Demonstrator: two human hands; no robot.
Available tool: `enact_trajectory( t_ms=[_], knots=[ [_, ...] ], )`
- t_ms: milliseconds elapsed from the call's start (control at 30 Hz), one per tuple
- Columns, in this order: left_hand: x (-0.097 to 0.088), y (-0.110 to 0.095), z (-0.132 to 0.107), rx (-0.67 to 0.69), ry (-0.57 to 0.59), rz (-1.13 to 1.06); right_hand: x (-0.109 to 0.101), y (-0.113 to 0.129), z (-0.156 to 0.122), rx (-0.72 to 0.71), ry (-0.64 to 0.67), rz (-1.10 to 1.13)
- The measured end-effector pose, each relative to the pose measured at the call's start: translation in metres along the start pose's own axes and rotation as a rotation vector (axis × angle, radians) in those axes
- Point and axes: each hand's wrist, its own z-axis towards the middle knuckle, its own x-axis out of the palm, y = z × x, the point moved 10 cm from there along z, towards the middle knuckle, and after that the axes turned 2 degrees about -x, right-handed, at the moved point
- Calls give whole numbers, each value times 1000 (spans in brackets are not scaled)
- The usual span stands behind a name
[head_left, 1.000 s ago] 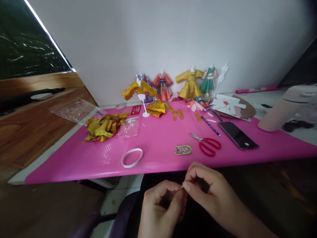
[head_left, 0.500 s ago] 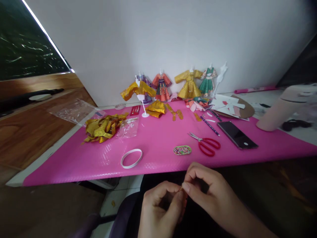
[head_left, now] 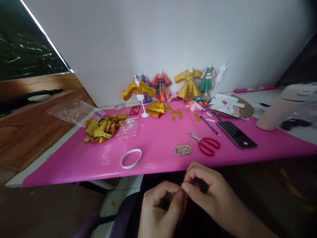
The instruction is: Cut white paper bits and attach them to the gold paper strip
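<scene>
My left hand and my right hand meet in front of the table's near edge, over my lap. Thumb and forefinger of each are pinched on a small orange-gold piece, mostly hidden behind the left fingers; its exact shape and material do not show. Closest to the hands on the table lie an oval case with a speckled multicoloured pattern and red-handled scissors. A white ring-shaped band lies on the left near the edge.
Small doll dresses on stands line the wall. Gold scraps and a clear bag lie left. A phone, a patterned pencil, paper pieces and a pale pink bottle are right on the pink table cover.
</scene>
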Motion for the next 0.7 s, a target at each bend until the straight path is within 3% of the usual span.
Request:
enact_trajectory(
  t_ms=[700],
  knots=[
    [2, 2, 0, -26, 13, -37, -3, 2, -1, -3, -12, -13]
  ],
)
